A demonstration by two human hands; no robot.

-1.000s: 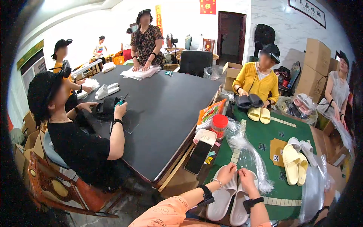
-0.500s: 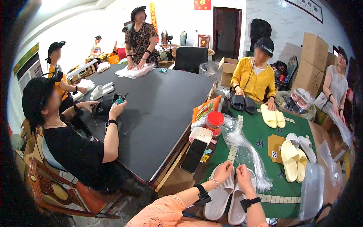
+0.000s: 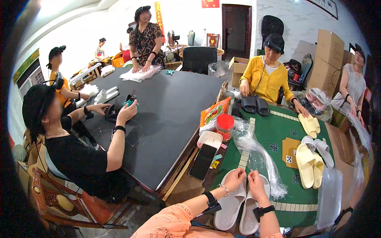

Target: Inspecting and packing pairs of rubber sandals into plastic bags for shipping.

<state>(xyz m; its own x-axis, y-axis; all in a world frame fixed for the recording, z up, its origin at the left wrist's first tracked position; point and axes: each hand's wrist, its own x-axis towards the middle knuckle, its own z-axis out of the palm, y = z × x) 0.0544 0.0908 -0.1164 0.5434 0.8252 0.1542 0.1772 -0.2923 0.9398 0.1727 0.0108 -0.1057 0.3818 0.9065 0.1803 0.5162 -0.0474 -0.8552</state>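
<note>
My left hand (image 3: 235, 179) and my right hand (image 3: 256, 183) are close together over the far end of a pair of light grey slippers (image 3: 228, 212) at the near edge of the green table. The fingertips of both hands are pinched; anything between them is too fine to make out. Just beyond and right of my hands lies a bundle of thin, transparent plastic strands (image 3: 274, 174). The slippers stand side by side, toes away from me, their straps partly hidden by my hands.
Cream slippers (image 3: 305, 164) and grey slippers (image 3: 324, 150) lie on the right, beside plastic bags (image 3: 329, 196). A phone (image 3: 203, 162), white dish (image 3: 210, 139) and red-lidded jar (image 3: 225, 126) are left. Across, a person in yellow (image 3: 268, 79) handles slippers; another person (image 3: 71, 146) works at the dark table (image 3: 166, 103).
My hands stay pinched in nearly the same place. The person in yellow has moved a cream pair rightward. At the dark table, the person in black has brought the green-handled tool closer to the black slipper.
</note>
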